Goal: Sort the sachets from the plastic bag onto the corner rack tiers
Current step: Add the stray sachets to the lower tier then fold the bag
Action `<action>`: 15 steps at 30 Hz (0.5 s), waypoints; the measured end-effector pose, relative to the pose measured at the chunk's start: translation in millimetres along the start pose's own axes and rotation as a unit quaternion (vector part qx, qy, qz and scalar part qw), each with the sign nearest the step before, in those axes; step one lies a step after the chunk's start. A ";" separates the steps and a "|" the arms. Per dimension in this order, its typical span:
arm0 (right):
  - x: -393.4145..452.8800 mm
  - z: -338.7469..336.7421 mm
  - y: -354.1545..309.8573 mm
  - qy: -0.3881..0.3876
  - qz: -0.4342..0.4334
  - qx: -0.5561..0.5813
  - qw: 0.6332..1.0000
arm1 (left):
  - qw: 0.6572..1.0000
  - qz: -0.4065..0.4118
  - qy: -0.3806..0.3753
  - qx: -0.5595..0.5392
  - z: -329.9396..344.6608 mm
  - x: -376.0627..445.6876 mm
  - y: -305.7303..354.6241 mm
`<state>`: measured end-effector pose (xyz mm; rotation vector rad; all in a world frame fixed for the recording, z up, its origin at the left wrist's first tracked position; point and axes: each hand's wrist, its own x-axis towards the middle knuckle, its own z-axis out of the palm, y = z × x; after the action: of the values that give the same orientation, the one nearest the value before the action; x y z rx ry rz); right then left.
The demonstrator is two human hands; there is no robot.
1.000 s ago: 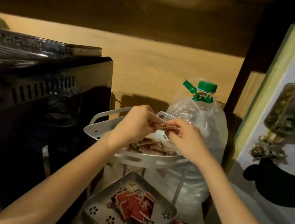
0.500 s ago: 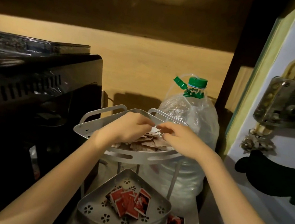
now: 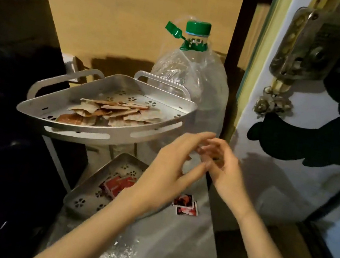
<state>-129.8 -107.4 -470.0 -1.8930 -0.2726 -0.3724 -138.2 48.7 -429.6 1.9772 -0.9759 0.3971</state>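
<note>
Both hands meeting mid-frame, left hand (image 3: pixel 172 163) and right hand (image 3: pixel 223 169) loose-fingered, gripping nothing visible. Red sachets (image 3: pixel 185 204) lying on tabletop, lower centre; probably light, thin, slippery: pinching edges.

- The upper tier (image 3: pixel 105 131) of the corner rack, centre left of the frame, holds a loose heap of brown sachets (image 3: pixel 113 111).
- The lower tier (image 3: pixel 85 200), below it, holds red sachets (image 3: pixel 117 184).
- Two more sachets (image 3: pixel 185 204) lie on the surface just right of the lower tier.
- The left hand (image 3: pixel 166 171) and right hand (image 3: pixel 222 171) meet at centre right, fingers loosely spread and blurred.
- A clear bottle (image 3: pixel 193 76) with a green cap stands behind the rack.
</note>
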 end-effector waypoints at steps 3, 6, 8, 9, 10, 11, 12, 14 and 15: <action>-22.8 6.9 53.2 -0.009 0.089 0.005 0.996 | 0.997 -0.058 -0.038 -0.023 42.9 -29.6 -31.7; -38.8 14.9 97.1 -0.027 0.158 -0.034 0.986 | 0.989 -0.124 -0.074 -0.015 78.7 -53.2 -69.0; -45.4 19.2 120.6 -0.045 0.204 -0.061 0.976 | 0.981 -0.165 -0.101 -0.002 97.1 -65.3 -89.9; -47.7 21.0 130.5 -0.050 0.220 -0.072 0.972 | 0.977 -0.181 -0.113 0.007 105.2 -70.7 -99.1; -49.5 22.4 138.7 -0.054 0.233 -0.082 0.967 | 0.973 -0.193 -0.125 0.019 112.6 -75.0 -106.7; -50.2 24.3 145.7 -0.060 0.239 -0.098 0.964 | 0.970 -0.201 -0.137 0.031 119.6 -78.8 -114.0; -50.3 26.0 151.8 -0.072 0.239 -0.120 0.961 | 0.967 -0.207 -0.146 0.041 126.1 -81.9 -120.7; -48.7 29.0 160.6 -0.113 0.229 -0.184 0.949 | 0.965 -0.206 -0.154 0.058 137.3 -85.2 -131.0; -47.7 30.2 164.5 -0.133 0.220 -0.214 0.943 | 0.966 -0.197 -0.155 0.067 142.3 -86.3 -136.2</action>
<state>-110.3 -135.7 -640.5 -2.3627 0.0673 0.1452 -102.4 16.9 -639.3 2.3404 -0.7260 -0.0757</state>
